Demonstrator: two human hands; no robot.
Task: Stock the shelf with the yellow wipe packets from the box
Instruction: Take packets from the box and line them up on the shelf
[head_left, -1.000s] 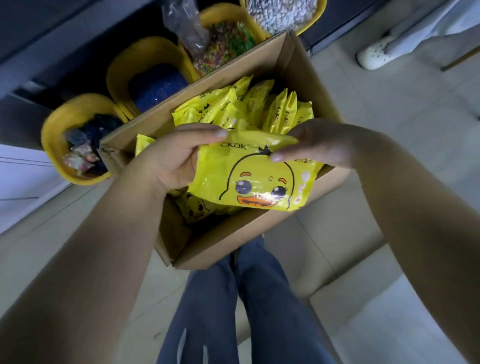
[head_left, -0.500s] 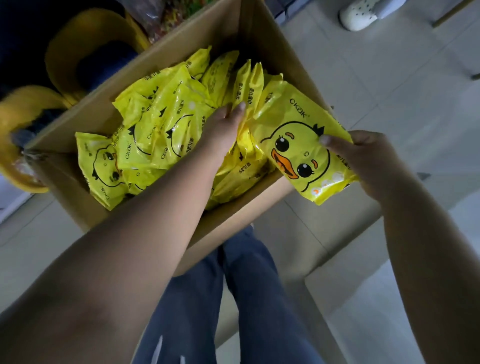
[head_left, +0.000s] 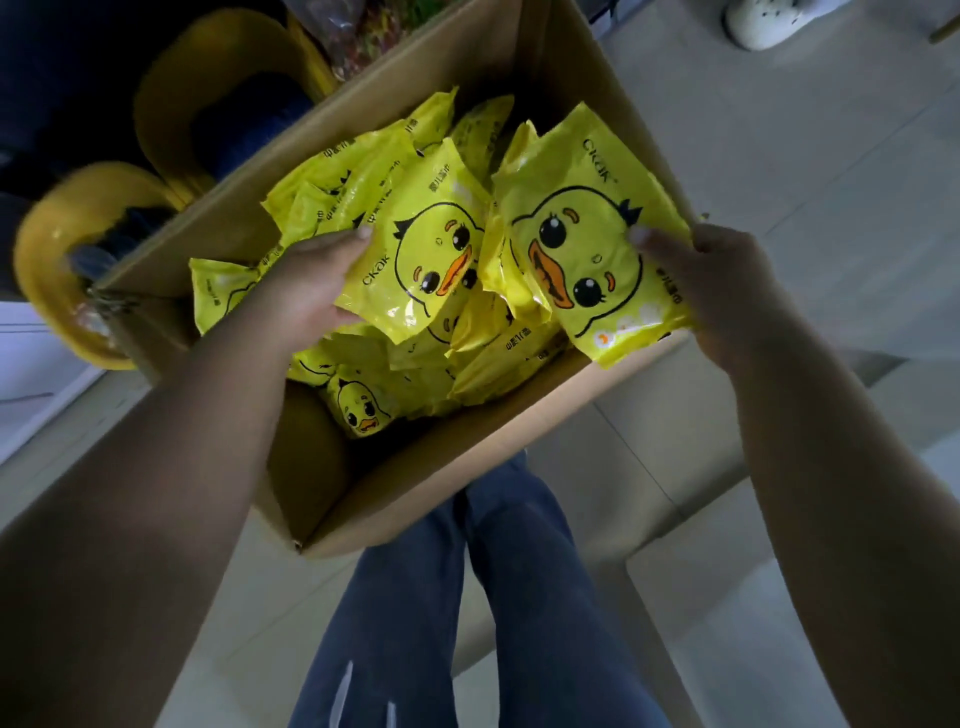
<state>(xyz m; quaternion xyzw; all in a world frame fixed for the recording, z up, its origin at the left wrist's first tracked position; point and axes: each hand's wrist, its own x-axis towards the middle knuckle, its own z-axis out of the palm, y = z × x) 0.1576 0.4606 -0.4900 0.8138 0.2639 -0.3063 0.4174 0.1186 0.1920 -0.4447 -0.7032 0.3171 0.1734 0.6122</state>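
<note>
Each hand pinched one packet over the box (head_left: 467, 457): left hand (head_left: 306, 291) frame centre, right hand (head_left: 727, 291) centre-right. Best lift both clear, unsnagged.

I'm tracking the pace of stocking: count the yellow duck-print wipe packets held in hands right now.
2. One yellow duck-print wipe packet is gripped by the left hand over the brown cardboard box; another is held by the right hand above its right wall. More lie loose inside.
</note>
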